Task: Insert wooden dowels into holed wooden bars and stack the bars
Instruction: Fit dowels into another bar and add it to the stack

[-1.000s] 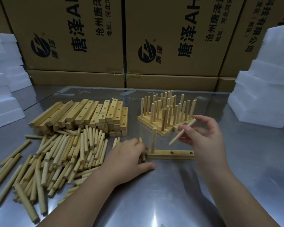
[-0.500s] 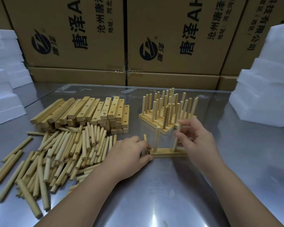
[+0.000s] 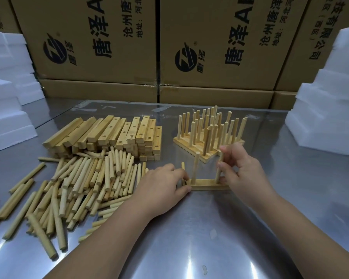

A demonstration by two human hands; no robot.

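Note:
A holed wooden bar lies flat on the metal table in front of me. One dowel stands upright in its left hole. My right hand grips a second dowel, upright at the bar's right hole. My left hand pinches the bar's left end and also holds a spare dowel. Behind the bar stands a stack of finished bars bristling with upright dowels. A pile of bare holed bars sits at the left, with loose dowels spread in front of it.
Printed cardboard boxes form a wall along the table's far edge. White foam blocks are stacked at the right, and more foam blocks at the left. The steel table reflects light near me.
My right hand has brought its dowel from a tilted hold above the bar down to upright at the bar's right hole. My left hand has stayed at the bar's left end.

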